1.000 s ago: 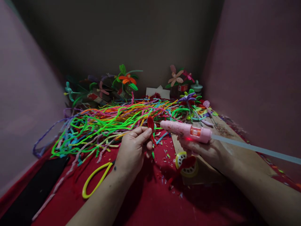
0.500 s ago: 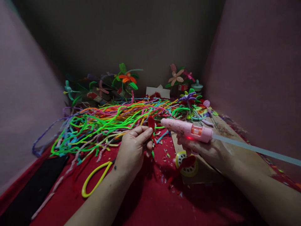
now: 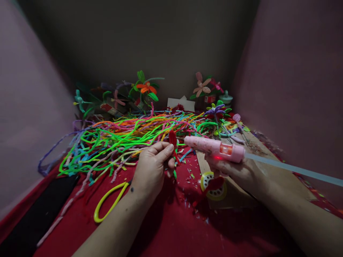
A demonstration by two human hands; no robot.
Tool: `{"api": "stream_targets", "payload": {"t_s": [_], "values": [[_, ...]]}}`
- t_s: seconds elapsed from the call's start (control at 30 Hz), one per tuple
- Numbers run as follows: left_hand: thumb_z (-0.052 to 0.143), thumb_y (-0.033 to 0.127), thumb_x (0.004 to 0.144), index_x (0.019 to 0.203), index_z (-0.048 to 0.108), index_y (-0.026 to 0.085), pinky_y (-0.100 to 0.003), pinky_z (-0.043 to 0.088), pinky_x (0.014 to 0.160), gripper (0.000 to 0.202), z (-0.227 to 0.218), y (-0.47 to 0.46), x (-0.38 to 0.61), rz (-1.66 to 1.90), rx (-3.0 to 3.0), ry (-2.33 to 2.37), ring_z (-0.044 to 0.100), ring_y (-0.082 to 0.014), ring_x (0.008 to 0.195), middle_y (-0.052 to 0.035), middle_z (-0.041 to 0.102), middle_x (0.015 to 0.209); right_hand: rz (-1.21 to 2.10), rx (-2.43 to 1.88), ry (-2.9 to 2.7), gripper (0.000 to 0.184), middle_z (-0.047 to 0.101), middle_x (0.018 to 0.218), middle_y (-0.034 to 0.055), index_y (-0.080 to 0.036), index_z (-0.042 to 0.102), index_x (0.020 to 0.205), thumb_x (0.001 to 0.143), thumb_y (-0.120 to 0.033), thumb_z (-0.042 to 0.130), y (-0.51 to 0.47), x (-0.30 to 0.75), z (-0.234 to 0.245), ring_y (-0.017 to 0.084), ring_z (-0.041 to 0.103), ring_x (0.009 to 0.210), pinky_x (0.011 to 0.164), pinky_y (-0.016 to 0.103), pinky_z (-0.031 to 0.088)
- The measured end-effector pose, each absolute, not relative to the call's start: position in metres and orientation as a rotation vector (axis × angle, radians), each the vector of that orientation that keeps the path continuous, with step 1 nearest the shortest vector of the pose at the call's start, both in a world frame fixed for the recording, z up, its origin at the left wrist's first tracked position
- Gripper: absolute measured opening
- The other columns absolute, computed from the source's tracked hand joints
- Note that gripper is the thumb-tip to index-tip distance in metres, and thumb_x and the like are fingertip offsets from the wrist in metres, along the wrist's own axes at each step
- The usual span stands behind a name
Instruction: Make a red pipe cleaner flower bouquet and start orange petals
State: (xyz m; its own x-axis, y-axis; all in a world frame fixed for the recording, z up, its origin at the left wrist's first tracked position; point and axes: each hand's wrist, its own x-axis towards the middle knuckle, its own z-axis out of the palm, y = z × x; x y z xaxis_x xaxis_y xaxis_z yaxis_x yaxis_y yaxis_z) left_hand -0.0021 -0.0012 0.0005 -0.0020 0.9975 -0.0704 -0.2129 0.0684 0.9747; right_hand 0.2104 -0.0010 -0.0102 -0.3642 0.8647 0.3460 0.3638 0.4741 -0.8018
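two hands: both were busy. the left hand (image 3: 154, 166) was closed in a fingertip pinch on a small red fuzzy pipe-cleaner loop (image 3: 173, 139); the right hand (image 3: 235, 171) was wrapped under and around a pink plastic hot-glue gun (image 3: 214, 148).
loop position: it stood upright above the left fingertips, over the red cloth (image 3: 166, 228), just in front of a tangled heap of neon pipe cleaners (image 3: 120, 139).
gun position: it was held near level with the nozzle pointing left, just beside the loop; contact could not be told. a red light glowed on its body, and a long clear glue stick (image 3: 292, 169) trailed out the back.
loop handling: it looked very light, soft fuzz over thin wire, likely to bend easily and keep the bend. holding it low on the stem seemed safest, since a hard squeeze would probably flatten it.
gun handling: it looked stiff, smooth and light. it was best gripped at the body, as the tip was probably hot.
nearby: yellow-handled scissors (image 3: 108, 201) lay near the left wrist, and a round yellow tape roll (image 3: 213, 185) sat on a brown cardboard sheet (image 3: 257, 171) beneath the right hand.
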Motion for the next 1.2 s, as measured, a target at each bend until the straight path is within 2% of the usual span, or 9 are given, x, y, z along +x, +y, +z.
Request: {"api": "stream_targets", "payload": {"t_s": [0.17,0.43,0.7,0.97,1.2], "values": [[0.066,0.032,0.073,0.070,0.056,0.017,-0.017,0.029,0.035,0.019,0.0002,-0.0008,-0.0019,1.261,0.985,1.096,0.037,-0.0052,0.034,0.0064,0.048,0.042,0.768,-1.011,-1.898,0.025,0.057,0.060,0.0020,-0.020,0.070,0.093,0.084,-0.038,0.055,-0.0017,0.2085,-0.0093,0.016,0.051,0.052,0.046,0.027,0.043],[0.063,0.031,0.077,0.070,0.056,0.017,-0.018,0.030,0.035,0.018,-0.0003,-0.0009,-0.0013,1.250,1.029,1.095,0.037,-0.0055,0.034,0.0061,0.049,0.043,0.865,-1.042,-1.869,0.034,0.064,0.076,0.0035,-0.023,0.062,0.117,0.086,-0.032,0.054,-0.0026,0.2104,-0.0145,0.016,0.056,0.058,0.050,0.026,0.046],[0.067,0.033,0.073,0.070,0.056,0.017,-0.017,0.028,0.034,0.019,-0.0013,0.0011,-0.0038,1.249,0.999,1.086,0.038,-0.0056,0.032,0.0062,0.049,0.042,0.811,-1.031,-1.895,0.033,0.061,0.065,0.0021,-0.023,0.065,0.114,0.084,-0.034,0.056,-0.0027,0.2096,-0.0125,0.017,0.054,0.054,0.047,0.027,0.044],[0.064,0.030,0.075,0.070,0.056,0.017,-0.017,0.028,0.034,0.017,0.0017,0.0002,-0.0053,1.273,1.024,1.107,0.036,-0.0052,0.033,0.0062,0.049,0.042,0.872,-0.981,-1.934,0.039,0.064,0.069,0.0021,-0.023,0.058,0.124,0.087,-0.030,0.052,-0.0023,0.2125,-0.0123,0.018,0.057,0.058,0.052,0.028,0.047],[0.064,0.032,0.077,0.071,0.056,0.016,-0.017,0.028,0.034,0.018,-0.0005,0.0015,-0.0059,1.262,1.047,1.100,0.037,-0.0053,0.033,0.0061,0.048,0.042,0.850,-0.996,-1.893,0.037,0.064,0.067,0.0025,-0.023,0.061,0.120,0.085,-0.033,0.054,-0.0050,0.2096,-0.0096,0.018,0.056,0.057,0.051,0.027,0.046]]}}
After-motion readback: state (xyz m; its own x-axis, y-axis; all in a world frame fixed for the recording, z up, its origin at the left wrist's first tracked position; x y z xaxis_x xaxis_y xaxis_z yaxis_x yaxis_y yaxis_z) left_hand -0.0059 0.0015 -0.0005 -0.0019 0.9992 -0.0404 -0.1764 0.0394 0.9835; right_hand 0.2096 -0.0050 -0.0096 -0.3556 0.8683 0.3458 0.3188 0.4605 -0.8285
